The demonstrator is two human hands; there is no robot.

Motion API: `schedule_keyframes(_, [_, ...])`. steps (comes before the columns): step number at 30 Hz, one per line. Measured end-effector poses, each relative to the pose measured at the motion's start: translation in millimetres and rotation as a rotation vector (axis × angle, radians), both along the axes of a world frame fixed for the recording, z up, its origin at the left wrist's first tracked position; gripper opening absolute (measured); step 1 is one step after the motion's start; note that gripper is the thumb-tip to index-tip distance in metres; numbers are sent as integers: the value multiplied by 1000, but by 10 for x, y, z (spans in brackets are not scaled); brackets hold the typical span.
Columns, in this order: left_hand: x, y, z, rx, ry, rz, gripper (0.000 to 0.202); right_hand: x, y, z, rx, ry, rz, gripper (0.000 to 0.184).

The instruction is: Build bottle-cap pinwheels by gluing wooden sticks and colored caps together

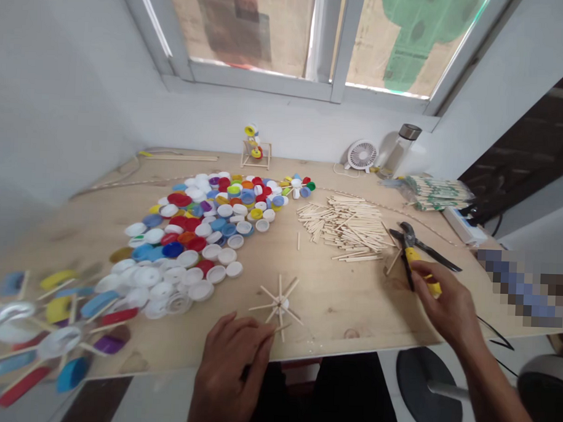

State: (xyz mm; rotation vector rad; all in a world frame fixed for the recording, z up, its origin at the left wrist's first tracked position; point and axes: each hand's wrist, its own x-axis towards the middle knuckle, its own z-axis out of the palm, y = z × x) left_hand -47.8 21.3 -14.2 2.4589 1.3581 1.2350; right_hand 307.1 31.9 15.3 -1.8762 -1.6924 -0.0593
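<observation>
My left hand (234, 357) is at the table's front edge, thumb and forefinger pinching a short wooden stick (282, 327). Right by its fingertips lies a spoked wheel (280, 306), made of a white bottle cap with several wooden sticks radiating from it. On the right, my right hand (444, 303) is closed around a yellow-and-black glue gun (413, 256); part of it is hidden by the fingers. Just behind that tool lie dark-handled pliers (434, 254). A pile of cut wooden sticks (355, 226) spreads out to the left of the pliers.
Many coloured bottle caps (188, 232) cover the left middle. Finished-looking cap wheels (55, 332) stand at the front left. Along the back are a small cap-and-stick model (254, 150), a white fan (362, 155), a glass bottle (399, 150), bagged sticks (436, 193) and a power strip (463, 226).
</observation>
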Motion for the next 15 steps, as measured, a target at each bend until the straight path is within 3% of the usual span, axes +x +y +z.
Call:
schedule_keyframes(2, [-14,-7,-32,3,-18,41,16,328,-33,-71,-1,-162,-33,31])
schedule_keyframes(5, [-1,-15,-57,-11,-44,80,15,634,-81,-176,-29,-302,37,34])
schedule_keyframes(15, [72,-38,88,-209,-230,162,12,992,-12,-384,-164,-327,191,47])
